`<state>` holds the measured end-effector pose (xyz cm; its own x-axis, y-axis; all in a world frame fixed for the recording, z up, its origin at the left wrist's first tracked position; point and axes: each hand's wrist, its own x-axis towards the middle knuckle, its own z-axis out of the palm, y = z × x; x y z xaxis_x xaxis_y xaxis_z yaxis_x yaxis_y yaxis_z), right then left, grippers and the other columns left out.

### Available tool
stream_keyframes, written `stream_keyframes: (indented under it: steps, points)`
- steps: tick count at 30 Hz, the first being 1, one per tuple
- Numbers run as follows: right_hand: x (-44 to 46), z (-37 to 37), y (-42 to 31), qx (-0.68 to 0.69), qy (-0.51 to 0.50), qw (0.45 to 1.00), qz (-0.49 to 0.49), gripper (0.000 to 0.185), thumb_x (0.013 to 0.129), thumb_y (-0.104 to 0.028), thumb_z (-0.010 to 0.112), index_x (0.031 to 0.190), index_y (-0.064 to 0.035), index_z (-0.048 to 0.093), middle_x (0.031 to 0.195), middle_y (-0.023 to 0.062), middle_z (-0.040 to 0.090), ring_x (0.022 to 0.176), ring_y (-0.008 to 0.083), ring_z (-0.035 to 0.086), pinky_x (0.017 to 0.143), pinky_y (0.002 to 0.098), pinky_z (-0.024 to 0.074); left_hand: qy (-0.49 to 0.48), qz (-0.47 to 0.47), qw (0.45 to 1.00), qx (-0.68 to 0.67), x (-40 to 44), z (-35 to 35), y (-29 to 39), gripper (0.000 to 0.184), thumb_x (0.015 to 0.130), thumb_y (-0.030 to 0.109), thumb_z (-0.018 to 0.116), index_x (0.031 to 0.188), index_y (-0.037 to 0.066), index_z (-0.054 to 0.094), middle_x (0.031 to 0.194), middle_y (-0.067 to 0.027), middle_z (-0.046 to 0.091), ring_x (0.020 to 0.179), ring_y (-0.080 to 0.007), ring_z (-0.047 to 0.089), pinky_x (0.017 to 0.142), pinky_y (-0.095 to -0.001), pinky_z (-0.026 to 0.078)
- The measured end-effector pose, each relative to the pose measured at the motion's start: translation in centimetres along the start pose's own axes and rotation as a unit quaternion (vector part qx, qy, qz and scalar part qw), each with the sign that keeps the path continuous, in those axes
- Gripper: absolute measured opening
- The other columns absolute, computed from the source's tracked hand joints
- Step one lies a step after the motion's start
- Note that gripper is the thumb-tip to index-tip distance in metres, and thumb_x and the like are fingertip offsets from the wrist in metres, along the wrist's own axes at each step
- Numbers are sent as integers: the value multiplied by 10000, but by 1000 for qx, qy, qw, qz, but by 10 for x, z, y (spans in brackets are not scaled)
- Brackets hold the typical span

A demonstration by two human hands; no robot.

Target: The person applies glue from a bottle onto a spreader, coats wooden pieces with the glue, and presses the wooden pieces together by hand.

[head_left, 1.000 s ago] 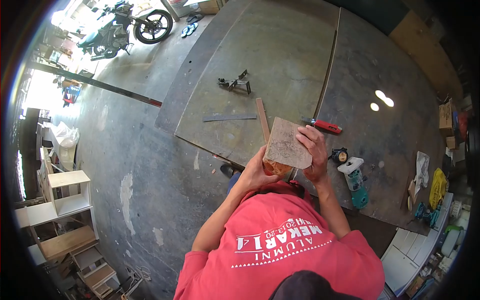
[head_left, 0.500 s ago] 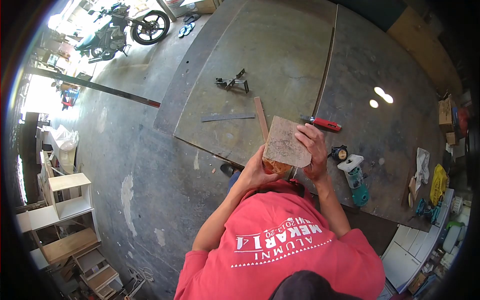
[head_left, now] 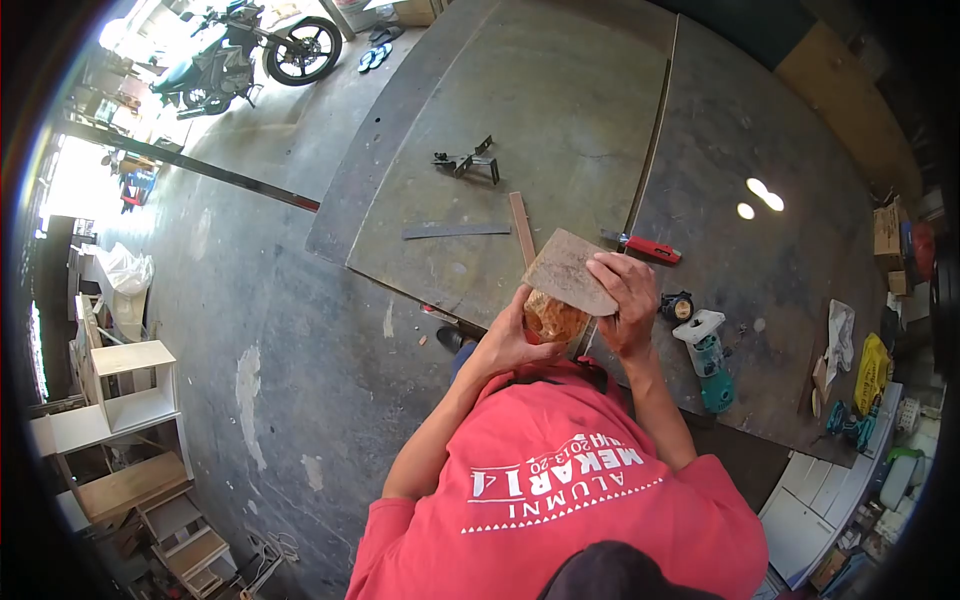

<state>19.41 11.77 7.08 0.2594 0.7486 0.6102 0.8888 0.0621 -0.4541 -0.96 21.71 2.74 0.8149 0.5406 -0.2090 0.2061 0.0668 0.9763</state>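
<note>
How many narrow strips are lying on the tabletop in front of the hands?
2: the grey strip at left, and the brown strip to its right, running toward the held board. The board may hide others.

We seem to be in a workshop. Our broad worktop (head_left: 520,110) carries a red-handled knife (head_left: 655,249) right of centre, with a teal power tool (head_left: 712,370) below it. A black metal clamp (head_left: 468,162) lies above centre. Wooden shelving (head_left: 135,385) stands at lower left, and a motorcycle (head_left: 235,60) is parked on the bare floor (head_left: 310,400) at upper left.
</note>
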Motion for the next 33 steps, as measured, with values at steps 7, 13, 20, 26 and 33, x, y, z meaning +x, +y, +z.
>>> stream_keyframes:
  steps: [7, 13, 20, 26, 33]
  points:
    - [10, 8, -19, -22, -3, 1000, 2, 459, 755, -113, 752, 1213, -124, 726, 1152, 57, 699, 1039, 302, 647, 890, 438, 502, 122, 19, 992, 10, 7, 8, 8, 1046, 675, 275, 947, 1501, -13, 373, 1240, -181, 675, 1156, -255, 670, 1023, -378, 523]
    - [18, 1, -12, 12, -43, 998, -36, 551, 695, -101, 764, 1243, -136, 721, 1118, 44, 664, 950, 291, 617, 835, 425, 518, 83, 10, 996, -40, 7, -7, 5, 876, 661, 159, 963, 1395, -15, 519, 1240, -128, 687, 1136, -209, 672, 998, -351, 541]
    - [5, 1, -9, 1, -64, 997, -51, 599, 663, -89, 754, 1258, -150, 722, 1122, 41, 658, 952, 284, 611, 823, 423, 518, 70, -6, 997, -30, 2, -8, 0, 868, 651, 118, 958, 1404, 17, 538, 1253, -123, 693, 1141, -211, 678, 998, -360, 545]
    - [-1, 3, -12, -2, -53, 998, -37, 558, 691, -117, 751, 1248, -145, 725, 1099, 34, 658, 936, 275, 611, 814, 423, 516, 66, -9, 998, 4, 0, -8, -9, 890, 629, 102, 945, 1410, 0, 531, 1249, -148, 694, 1140, -235, 686, 999, -364, 545]
    - [4, 1, -12, -6, -64, 998, -25, 551, 681, -130, 780, 1230, -127, 724, 1052, 37, 657, 858, 264, 621, 733, 399, 544, 77, -31, 994, 78, -1, -12, -2, 969, 619, 121, 956, 1461, -18, 497, 1302, -184, 678, 1190, -273, 672, 1030, -382, 531]
